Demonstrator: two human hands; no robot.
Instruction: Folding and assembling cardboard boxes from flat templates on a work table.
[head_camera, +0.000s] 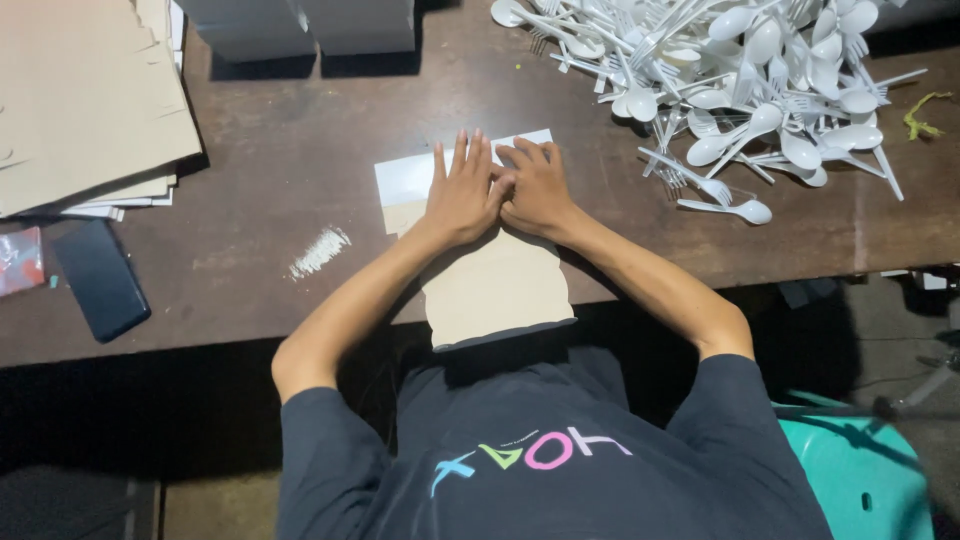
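Hands side by side, left hand (463, 190) spread flat, right hand (538, 188) curled, pressing paper bag (495, 285) overhanging table (280, 160) edge, plastic cutlery pile (745, 70) near right.

White plastic cutlery heap (740, 70), black phone (100, 278), cardboard stack (80, 95)

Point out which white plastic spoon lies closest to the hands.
The spoon at the pile's lower edge, bowl pointing right, lying apart just below a fork. It is nearest the right hand; the others sit farther up.

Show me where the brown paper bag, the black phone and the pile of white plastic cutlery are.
brown paper bag (495, 290): head view, on its flat brown middle.
black phone (100, 280): head view, on its dark face.
pile of white plastic cutlery (745, 60): head view, on the heap's middle.
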